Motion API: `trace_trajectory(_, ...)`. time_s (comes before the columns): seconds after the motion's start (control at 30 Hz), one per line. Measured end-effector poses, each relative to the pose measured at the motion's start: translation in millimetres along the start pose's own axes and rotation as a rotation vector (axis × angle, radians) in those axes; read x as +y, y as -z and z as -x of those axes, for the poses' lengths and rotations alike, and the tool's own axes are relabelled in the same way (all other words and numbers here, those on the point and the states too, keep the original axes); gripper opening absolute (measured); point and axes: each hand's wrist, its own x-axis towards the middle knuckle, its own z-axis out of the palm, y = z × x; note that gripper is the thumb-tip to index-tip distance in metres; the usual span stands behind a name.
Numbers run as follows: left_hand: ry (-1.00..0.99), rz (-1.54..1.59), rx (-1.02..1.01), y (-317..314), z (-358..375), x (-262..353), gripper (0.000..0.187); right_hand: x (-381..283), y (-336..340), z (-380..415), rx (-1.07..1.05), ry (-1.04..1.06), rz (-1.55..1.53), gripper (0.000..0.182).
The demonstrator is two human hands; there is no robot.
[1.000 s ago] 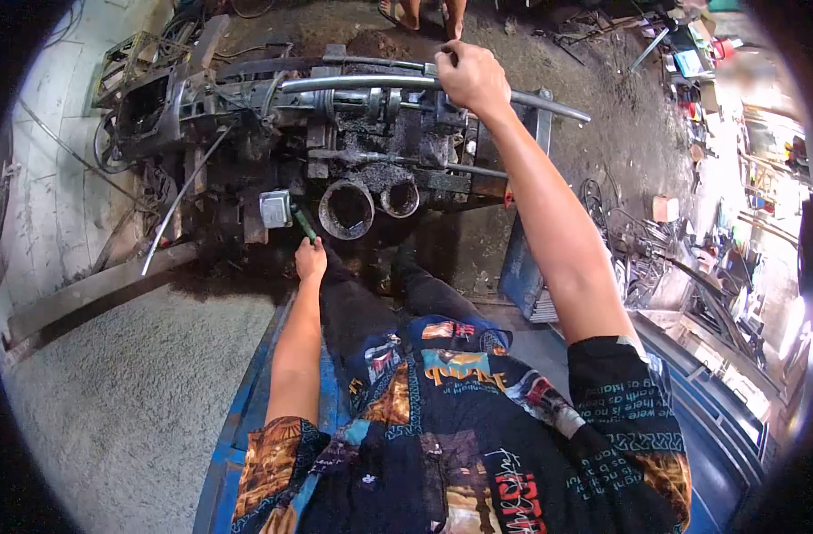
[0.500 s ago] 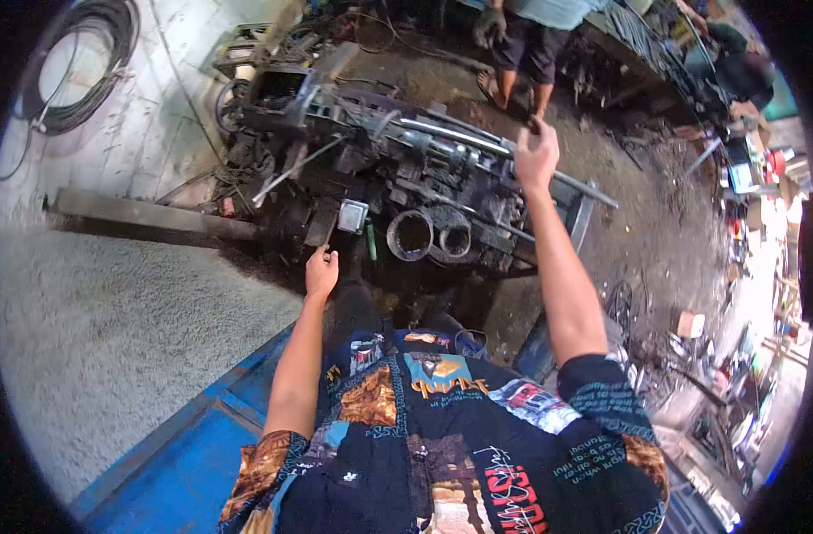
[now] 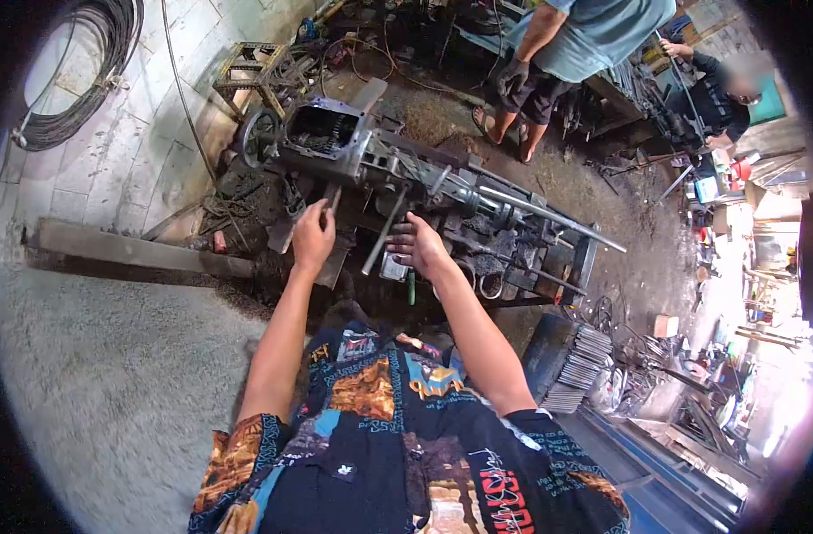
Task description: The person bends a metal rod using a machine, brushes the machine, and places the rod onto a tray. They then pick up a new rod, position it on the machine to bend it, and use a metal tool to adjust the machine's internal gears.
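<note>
The dark, greasy machine [image 3: 442, 189] is standing in front of the person, running aslant from the open-topped metal housing [image 3: 322, 132] to the long bar [image 3: 558, 219] at the right end; the left hand [image 3: 311, 236] is reaching below this housing, with its fingers bending, but I cannot tell whether it is gripping something; the right hand [image 3: 422, 246] is staying open, its fingers stretching toward the slanting lever [image 3: 384, 233], and whether they are touching it I cannot tell; the lever is sloping down between the two hands; below the right hand, a small green handle [image 3: 412, 288] is showing; beyond the machine, another person [image 3: 593, 44] is standing on the dirty floor [image 3: 562, 182].
</note>
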Motion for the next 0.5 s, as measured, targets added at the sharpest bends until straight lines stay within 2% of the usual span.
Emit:
trace_trajectory(0.03,-0.038,0.008,-0.024,4.1,-7.8,-5.9,0.029,2.6,-7.9,-12.0,-0.007,-0.013,-0.100,0.039)
trace_trajectory(0.07,-0.080,0.014,-0.048,8.5,-15.0,-13.6,0.030,5.6,-14.5,-22.6,0.002,-0.004,-0.105,0.039)
trace_trajectory(0.13,-0.153,0.060,-0.058,15.9,-25.5,-25.9,0.025,4.9,-39.9,-22.7,-0.012,0.104,-0.330,0.032)
trace_trajectory(0.2,-0.153,0.067,-0.133,26.2,-32.4,-35.7,0.025,6.2,-49.1,-32.3,0.051,0.125,-0.392,0.026)
trace_trajectory(0.27,-0.144,0.089,-0.140,29.6,-35.5,-48.9,0.025,15.8,-30.7,-57.8,-0.118,0.114,-0.645,0.023)
trace_trajectory(0.3,-0.135,0.100,-0.136,31.0,-40.2,-53.1,0.025,7.9,-47.3,-46.8,0.037,0.131,-0.681,0.022)
trace_trajectory(0.33,-0.139,0.105,-0.134,35.5,-44.3,-51.9,0.025,4.4,-53.8,-40.7,0.038,0.137,-0.679,0.022)
trace_trajectory(0.4,-0.003,0.111,-0.237,42.8,-46.2,-49.8,0.025,3.1,-65.2,-26.3,0.029,0.110,-0.794,0.021)
trace_trajectory(0.47,0.021,0.094,-0.234,47.2,-44.9,-50.2,0.026,-2.6,-91.2,6.7,0.050,0.121,-0.753,0.023)
trace_trajectory(0.5,0.035,0.078,-0.229,47.3,-46.1,-50.6,0.026,-4.8,-97.7,17.4,0.046,0.154,-0.618,0.026)
